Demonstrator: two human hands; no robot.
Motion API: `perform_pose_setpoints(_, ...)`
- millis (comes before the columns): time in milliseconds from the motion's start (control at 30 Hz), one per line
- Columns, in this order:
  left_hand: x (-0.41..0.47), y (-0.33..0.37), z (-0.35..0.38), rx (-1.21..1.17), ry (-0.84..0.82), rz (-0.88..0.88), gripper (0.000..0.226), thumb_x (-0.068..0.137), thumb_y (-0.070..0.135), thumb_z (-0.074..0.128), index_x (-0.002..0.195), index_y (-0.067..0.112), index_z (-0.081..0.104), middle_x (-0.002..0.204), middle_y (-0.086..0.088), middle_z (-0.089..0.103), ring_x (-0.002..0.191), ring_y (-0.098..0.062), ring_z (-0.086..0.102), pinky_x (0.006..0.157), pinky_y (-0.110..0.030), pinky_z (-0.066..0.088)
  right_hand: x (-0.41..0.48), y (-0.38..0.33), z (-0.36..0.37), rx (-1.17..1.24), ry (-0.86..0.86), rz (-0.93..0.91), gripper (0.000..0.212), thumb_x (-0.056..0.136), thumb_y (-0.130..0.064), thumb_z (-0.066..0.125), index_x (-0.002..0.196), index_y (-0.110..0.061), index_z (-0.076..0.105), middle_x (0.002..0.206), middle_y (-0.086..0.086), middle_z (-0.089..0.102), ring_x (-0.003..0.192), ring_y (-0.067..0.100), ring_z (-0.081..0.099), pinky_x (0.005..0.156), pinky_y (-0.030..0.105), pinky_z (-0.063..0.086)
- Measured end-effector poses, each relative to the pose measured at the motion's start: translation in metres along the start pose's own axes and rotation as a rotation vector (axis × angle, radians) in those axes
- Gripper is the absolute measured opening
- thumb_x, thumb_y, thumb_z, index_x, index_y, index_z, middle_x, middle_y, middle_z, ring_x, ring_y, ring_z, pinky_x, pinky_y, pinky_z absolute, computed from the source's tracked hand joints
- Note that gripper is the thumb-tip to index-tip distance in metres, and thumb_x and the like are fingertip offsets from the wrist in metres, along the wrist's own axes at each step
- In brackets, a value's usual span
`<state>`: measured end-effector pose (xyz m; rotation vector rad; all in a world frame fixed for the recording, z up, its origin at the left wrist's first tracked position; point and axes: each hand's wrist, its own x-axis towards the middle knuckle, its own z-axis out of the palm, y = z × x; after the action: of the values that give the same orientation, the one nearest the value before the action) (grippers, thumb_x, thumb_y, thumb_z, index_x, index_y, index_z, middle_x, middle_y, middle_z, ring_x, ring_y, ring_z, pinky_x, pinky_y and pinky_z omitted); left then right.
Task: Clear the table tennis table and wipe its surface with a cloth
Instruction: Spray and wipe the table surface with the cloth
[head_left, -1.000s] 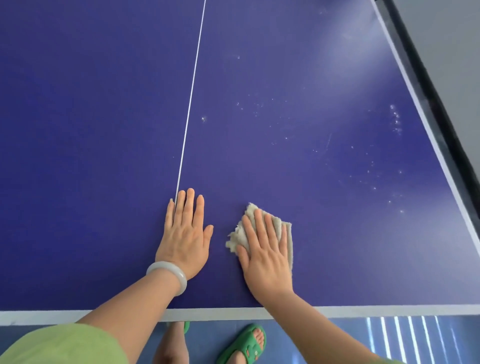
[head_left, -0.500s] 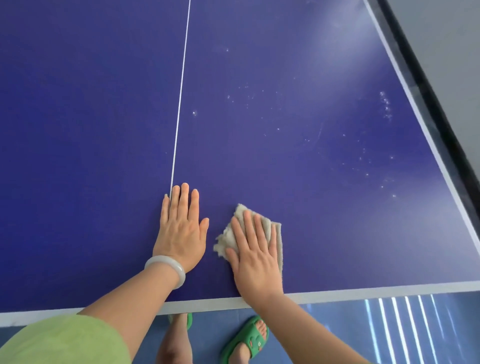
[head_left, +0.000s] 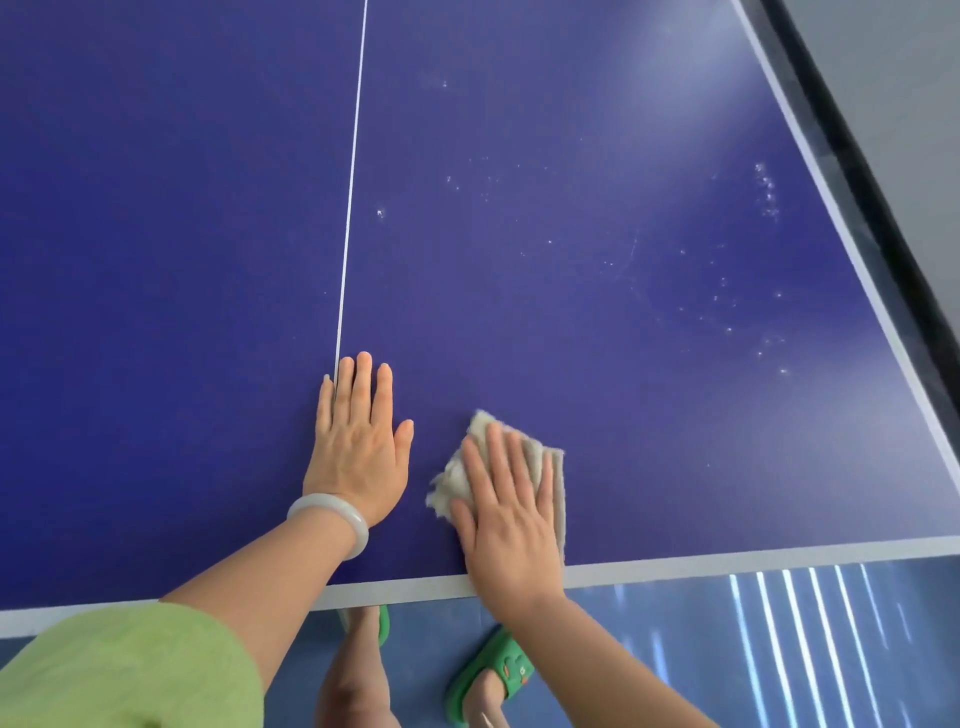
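We were at the wiping step. Our right hand (head_left: 511, 512) lay flat, fingers straight, pressing the cloth (head_left: 551, 467) onto the table (head_left: 571, 322) by its near edge, at four o'clock from our left hand (head_left: 358, 447), which rested flat and held nothing. White specks (head_left: 766, 192) lay toward one o'clock of the cloth. We judged the next stroke should push there.
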<state>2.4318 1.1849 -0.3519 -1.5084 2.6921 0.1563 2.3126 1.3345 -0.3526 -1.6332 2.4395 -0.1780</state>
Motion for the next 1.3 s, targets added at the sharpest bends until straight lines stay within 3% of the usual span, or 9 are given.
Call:
perform_pose_setpoints(133,-0.001,-0.001,-0.001,0.027,-0.005,0.002,0.07,0.096,0.043,0.012,0.154,0.005,0.02,0.162,-0.019,0.016,0.151,-0.034,0.011,0.122,-0.05,0.013,-0.021,0.067,-0.015,-0.065,0.003,-0.129,0.057,0.102,-0.045,0.031,0.155,-0.027,0.028,0.164,-0.003,0.017,0.152,0.019,0.009,0.121,0.048,0.009)
perform_pose_setpoints(333,-0.001,0.001,-0.002,0.038,-0.009,-0.007,0.071,0.096,0.044,0.011,0.155,0.006,0.018,0.162,-0.018,0.015,0.151,-0.035,0.01,0.122,-0.051,0.014,0.005,0.137,-0.031,0.027,0.062,0.574,0.073,0.09,-0.055,0.007,0.157,-0.029,0.018,0.166,-0.003,0.004,0.152,0.016,0.0,0.122,0.045,-0.006)
perform_pose_setpoints(400,-0.001,0.0,-0.001,0.031,-0.01,-0.004,0.07,0.097,0.044,0.014,0.155,0.006,0.019,0.162,-0.018,0.016,0.151,-0.034,0.01,0.122,-0.05,0.014,0.006,0.096,-0.024,0.019,0.083,0.494,0.071,0.09,-0.053,0.013,0.157,-0.028,0.02,0.166,-0.002,0.006,0.153,0.018,0.001,0.121,0.045,-0.006)
perform_pose_setpoints(500,-0.001,0.0,-0.001,0.012,0.014,-0.007,0.069,0.097,0.043,0.019,0.154,0.004,0.022,0.161,-0.019,0.018,0.15,-0.035,0.013,0.122,-0.051,0.015,-0.009,0.039,-0.01,0.013,0.012,0.101,0.06,0.099,-0.046,0.028,0.156,-0.028,0.023,0.165,-0.003,0.01,0.153,0.017,0.0,0.122,0.047,0.002)
perform_pose_setpoints(633,0.0,0.0,0.0,0.019,0.013,-0.002,0.069,0.096,0.043,0.02,0.153,0.004,0.025,0.16,-0.02,0.021,0.15,-0.036,0.016,0.122,-0.051,0.016,-0.014,0.067,-0.016,-0.031,-0.029,-0.148,0.058,0.102,-0.045,0.034,0.156,-0.031,0.021,0.165,-0.008,0.01,0.153,0.016,0.004,0.123,0.045,0.0)
perform_pose_setpoints(900,0.003,0.057,-0.013,-0.079,0.016,0.059,0.057,0.096,0.022,0.056,0.145,0.0,0.04,0.153,-0.023,0.034,0.145,-0.04,0.027,0.119,-0.053,0.023,-0.007,0.15,-0.027,-0.031,-0.003,0.094,0.059,0.101,-0.05,0.021,0.157,-0.031,0.019,0.165,-0.008,0.006,0.153,0.014,-0.002,0.121,0.05,0.012)
perform_pose_setpoints(1000,0.004,0.125,-0.008,-0.171,0.028,0.129,0.057,0.097,0.027,0.052,0.146,0.001,0.039,0.154,-0.021,0.034,0.146,-0.037,0.027,0.121,-0.049,0.019,-0.006,0.142,-0.025,-0.017,0.029,0.162,0.06,0.099,-0.048,0.023,0.156,-0.03,0.022,0.165,-0.005,0.01,0.153,0.016,0.001,0.121,0.051,0.011)
perform_pose_setpoints(1200,0.002,0.182,0.011,-0.124,0.032,-0.097,0.065,0.101,0.045,0.032,0.153,0.007,0.027,0.161,-0.018,0.021,0.15,-0.034,0.012,0.123,-0.049,0.011,-0.037,0.199,-0.039,-0.03,0.007,0.01,0.058,0.101,-0.046,0.03,0.156,-0.031,0.021,0.165,-0.008,0.009,0.153,0.015,0.002,0.123,0.046,0.004)
perform_pose_setpoints(1300,0.002,0.183,0.012,-0.09,0.045,-0.099,0.069,0.099,0.05,0.024,0.152,0.006,0.029,0.159,-0.019,0.024,0.15,-0.035,0.016,0.122,-0.05,0.013,-0.043,0.262,-0.052,-0.045,0.073,0.264,0.06,0.098,-0.049,0.025,0.155,-0.032,0.026,0.165,-0.008,0.012,0.152,0.013,0.005,0.123,0.045,0.006)
